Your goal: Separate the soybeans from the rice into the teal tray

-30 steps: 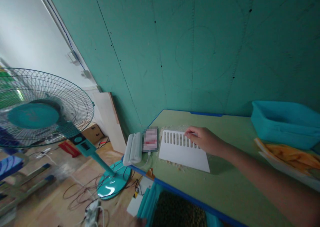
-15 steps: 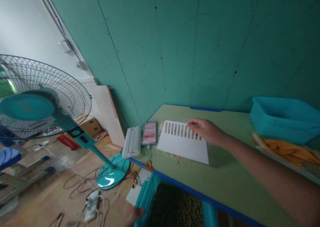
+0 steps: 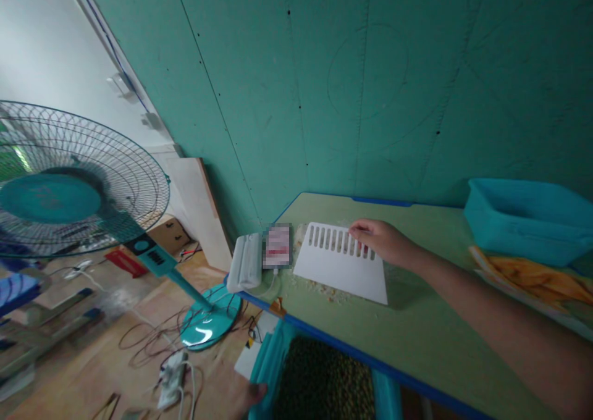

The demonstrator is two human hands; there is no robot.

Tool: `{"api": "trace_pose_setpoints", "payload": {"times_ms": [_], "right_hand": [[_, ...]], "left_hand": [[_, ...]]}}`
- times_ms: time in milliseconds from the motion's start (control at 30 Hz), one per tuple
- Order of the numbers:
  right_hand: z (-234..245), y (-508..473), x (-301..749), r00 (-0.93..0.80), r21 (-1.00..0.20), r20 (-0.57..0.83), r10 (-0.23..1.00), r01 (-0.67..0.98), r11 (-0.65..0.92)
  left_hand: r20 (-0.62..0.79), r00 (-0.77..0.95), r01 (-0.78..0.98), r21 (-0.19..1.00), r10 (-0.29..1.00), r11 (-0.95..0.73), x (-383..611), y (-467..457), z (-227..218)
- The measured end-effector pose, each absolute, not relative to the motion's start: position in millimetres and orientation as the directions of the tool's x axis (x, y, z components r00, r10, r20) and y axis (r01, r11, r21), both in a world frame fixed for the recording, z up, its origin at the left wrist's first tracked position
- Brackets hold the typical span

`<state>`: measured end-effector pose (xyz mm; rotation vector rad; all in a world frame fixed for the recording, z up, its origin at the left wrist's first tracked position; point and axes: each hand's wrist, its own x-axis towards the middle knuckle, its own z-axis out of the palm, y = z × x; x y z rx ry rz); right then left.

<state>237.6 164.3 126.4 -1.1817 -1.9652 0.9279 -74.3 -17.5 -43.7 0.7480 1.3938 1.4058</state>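
My right hand [image 3: 377, 241] pinches a white slotted board [image 3: 340, 276] by its far edge, thumb and fingers closed near the row of slots. The board is tilted over the pale green tabletop. Small pale crumbs [image 3: 331, 293] lie along its near edge. At the bottom, my left hand [image 3: 241, 396] is blurred and partly cut off. Its thumb lies on the left rim of a teal bin [image 3: 269, 355]; the other fingers are hidden, and the hand seems closed on the rim. Small dark and tan granules [image 3: 327, 380] fill the bin, below the table's blue edge.
A phone-like device [image 3: 277, 247] with a cable and a white case [image 3: 245, 262] sit at the table's left. A teal tub [image 3: 523, 222] and orange cloth [image 3: 537, 275] are at right. A standing fan [image 3: 160, 259], loose cables and a power strip [image 3: 171, 380] occupy the left.
The white board has shifted slightly to the right with my right hand, and more crumbs show along its near edge. My left hand has hardly moved.
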Motion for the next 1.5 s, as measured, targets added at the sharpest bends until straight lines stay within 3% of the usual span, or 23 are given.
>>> {"api": "trace_pose_setpoints", "payload": {"times_ms": [167,333,600,1167,1500], "right_hand": [[124,164,235,-0.367,-0.837,0.154,0.917,0.446,0.319],[122,166,236,-0.346,-0.839,0.137,0.928,0.458,0.294],[123,165,236,-0.328,-0.824,0.106,0.939,0.499,0.268],[125,156,225,-0.381,-0.846,0.053,0.923,0.474,0.244],[124,153,223,-0.399,-0.848,0.078,0.914,0.455,0.271]], "left_hand": [[-0.265,-0.318,-0.251,0.949,0.910,0.189,-65,-26,-40],[-0.440,-0.259,-0.430,0.850,0.860,0.306,-45,-41,-22],[-0.456,-0.238,-0.459,0.831,0.857,0.315,-27,-38,7],[-0.558,-0.073,-0.609,0.681,0.827,0.406,-37,-38,6],[-0.536,-0.097,-0.630,0.685,0.838,0.365,-31,-35,12]]}}
